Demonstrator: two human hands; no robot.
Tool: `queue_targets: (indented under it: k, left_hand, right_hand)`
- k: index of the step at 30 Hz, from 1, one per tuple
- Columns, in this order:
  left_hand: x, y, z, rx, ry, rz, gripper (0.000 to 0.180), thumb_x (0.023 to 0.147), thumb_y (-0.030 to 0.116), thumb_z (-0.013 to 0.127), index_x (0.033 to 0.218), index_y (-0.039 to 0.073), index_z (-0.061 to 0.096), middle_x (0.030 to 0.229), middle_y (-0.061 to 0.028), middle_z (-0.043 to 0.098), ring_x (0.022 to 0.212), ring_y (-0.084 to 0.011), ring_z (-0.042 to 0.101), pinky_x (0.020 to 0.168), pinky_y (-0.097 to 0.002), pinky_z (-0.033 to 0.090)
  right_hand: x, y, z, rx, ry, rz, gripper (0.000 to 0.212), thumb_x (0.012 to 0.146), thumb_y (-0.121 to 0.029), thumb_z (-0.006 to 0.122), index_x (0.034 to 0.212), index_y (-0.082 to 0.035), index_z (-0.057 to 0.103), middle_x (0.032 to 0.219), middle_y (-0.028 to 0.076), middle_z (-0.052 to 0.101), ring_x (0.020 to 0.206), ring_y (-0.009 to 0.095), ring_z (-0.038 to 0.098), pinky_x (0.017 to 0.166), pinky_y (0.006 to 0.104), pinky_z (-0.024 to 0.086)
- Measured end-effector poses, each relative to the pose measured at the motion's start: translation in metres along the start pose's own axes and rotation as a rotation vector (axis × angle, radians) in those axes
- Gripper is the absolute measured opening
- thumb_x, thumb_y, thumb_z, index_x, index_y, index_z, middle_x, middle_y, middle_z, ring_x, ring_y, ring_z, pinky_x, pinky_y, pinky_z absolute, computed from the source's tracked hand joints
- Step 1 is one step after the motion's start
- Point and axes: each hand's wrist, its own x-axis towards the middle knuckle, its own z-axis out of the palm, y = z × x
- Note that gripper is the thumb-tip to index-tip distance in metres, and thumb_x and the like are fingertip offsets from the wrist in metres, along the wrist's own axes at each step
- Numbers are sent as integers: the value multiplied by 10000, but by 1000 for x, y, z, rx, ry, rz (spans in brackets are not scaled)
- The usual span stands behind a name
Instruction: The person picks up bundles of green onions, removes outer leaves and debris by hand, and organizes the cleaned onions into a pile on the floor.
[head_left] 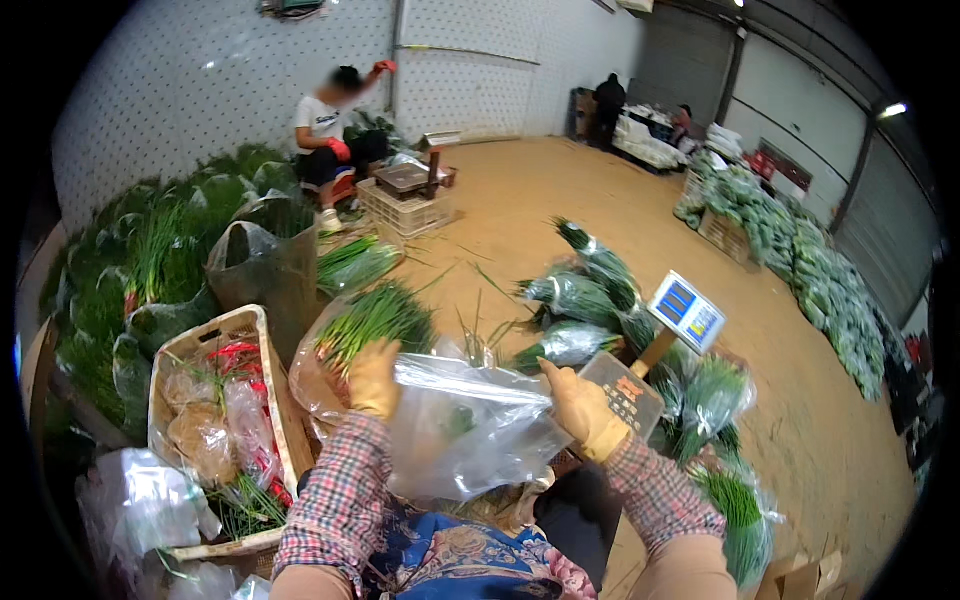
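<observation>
A transparent plastic bag (470, 440) is stretched flat in front of my lap, its upper edge drawn tight. My left hand (375, 380), in a tan work glove, is closed at the bag's left edge, its fingers beside a bundle of green onions (378, 322) lying in plastic. On the other side my right hand (590, 412), gloved alike, pinches the bag's upper right corner. Below that hand is a flat scale plate (622, 395), with the scale's display (687, 310) on a post behind it. Bagged bundles of greens (575, 300) lie beyond the bag.
At left, a crate (262, 335) holds plastic, red ties and loose stalks. Packed greens (160, 240) crowd the left wall. A person (335, 125) in red gloves sits by another scale (405, 180) on a crate. More bagged greens (810, 260) are heaped along the right; others work far back.
</observation>
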Motion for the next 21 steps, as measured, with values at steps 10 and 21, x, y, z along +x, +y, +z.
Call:
queue_targets:
  k: [10, 21]
  left_hand:
    - [-40, -59, -35, -142, -122, -180, 306, 674, -60, 441, 917, 24, 607, 949, -170, 600, 921, -341, 551, 811, -391, 437]
    - [-42, 11, -92, -1949, -368, -354, 575, 742, 247, 690, 1199, -26, 474, 1238, -143, 480, 1116, -220, 475, 923, -339, 398]
  right_hand:
    - [31, 112, -57, -383, 463, 59, 271, 710, -17, 511, 968, -64, 581, 786, 148, 585, 782, 328, 573, 689, 412, 462]
    - [16, 219, 35, -24, 437, 377, 259, 731, -15, 475, 972, -26, 569, 927, 192, 595, 876, 355, 569, 765, 405, 459]
